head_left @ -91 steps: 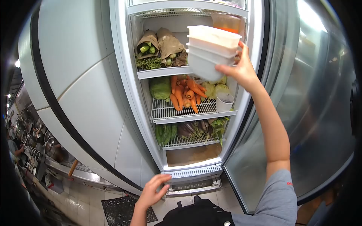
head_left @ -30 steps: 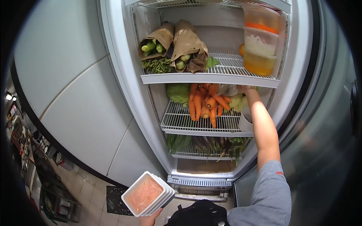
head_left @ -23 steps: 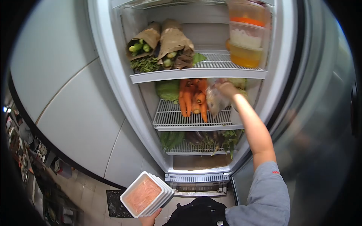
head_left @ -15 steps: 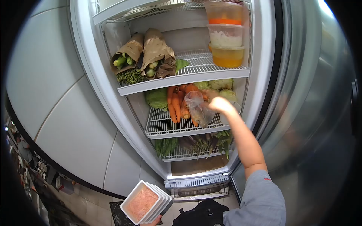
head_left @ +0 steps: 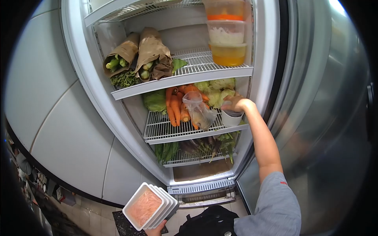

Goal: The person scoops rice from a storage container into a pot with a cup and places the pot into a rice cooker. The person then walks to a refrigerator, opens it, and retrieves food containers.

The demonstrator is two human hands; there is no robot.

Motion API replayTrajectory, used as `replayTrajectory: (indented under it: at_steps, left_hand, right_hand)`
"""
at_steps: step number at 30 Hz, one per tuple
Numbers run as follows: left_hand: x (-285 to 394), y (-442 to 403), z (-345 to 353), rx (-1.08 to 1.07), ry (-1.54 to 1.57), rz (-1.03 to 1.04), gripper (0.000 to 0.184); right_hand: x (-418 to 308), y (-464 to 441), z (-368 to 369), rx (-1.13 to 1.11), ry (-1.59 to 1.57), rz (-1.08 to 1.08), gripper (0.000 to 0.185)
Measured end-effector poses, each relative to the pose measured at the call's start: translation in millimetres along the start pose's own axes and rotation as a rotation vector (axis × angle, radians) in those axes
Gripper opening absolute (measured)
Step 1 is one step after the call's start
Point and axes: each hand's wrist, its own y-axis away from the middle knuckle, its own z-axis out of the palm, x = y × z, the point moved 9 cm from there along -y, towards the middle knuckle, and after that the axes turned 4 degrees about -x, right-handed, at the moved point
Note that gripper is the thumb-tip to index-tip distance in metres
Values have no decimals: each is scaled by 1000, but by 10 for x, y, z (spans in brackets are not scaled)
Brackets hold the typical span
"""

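My left hand (head_left: 157, 229) is closed on a stack of white rectangular tubs (head_left: 170, 208), low in the view. Pale orange shreds (head_left: 146, 207) fill the top tub. My right hand (head_left: 237, 103) reaches into the open refrigerator, its fingers closed at the top of a small round white tub (head_left: 232, 119). Something dark shows inside that tub's rim; the fingertips are partly hidden. Left of it lies a knotted clear plastic bag (head_left: 201, 112) with unclear contents, resting against carrots (head_left: 174, 106). Behind my right hand are pale green leafy heads (head_left: 215, 96).
Paper-wrapped vegetables (head_left: 151, 51) and stacked clear containers (head_left: 227, 55) stand on the shelf above. Long green vegetables (head_left: 167, 152) and dark eggplants (head_left: 191, 147) lie below. The glass door (head_left: 315, 137) stands open at right; a white panelled wall (head_left: 43, 106) is at left.
My right hand has moved from beside the plastic bag to the white tub at the shelf's right. The view has shifted slightly; my left hand still holds the stack.
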Motion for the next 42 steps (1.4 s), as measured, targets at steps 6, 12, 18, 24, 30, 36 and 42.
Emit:
replayTrajectory:
  at_steps: [6,12,18,24,30,36,42]
  left_hand:
    - [141,17,77,-19,-64,82,73]
    - [146,119,48,25,-1,19,74]
    - [-1,89,94,-35,69,-159,76]
    - [347,78,173,11,-536,534,66]
    - [6,-7,218,-105,-155,127,60]
    - [-165,-83,276,-115,-61,-10,60]
    - [-299,-126,342,-134,-48,-52,60]
  right_hand:
    - [-90,39,209,26,37,-41,88]
    - [-144,354,212,242,-120,26,82]
    - [-452,259,298,308,-180,-200,75]
    - [-527,199,296,252,-220,-301,69]
    - [-434,157,191,352,-192,-236,69]
    - [-521,114,243,332,-57,-262,67]
    - [-485,-24,230,233,-106,-247,68]
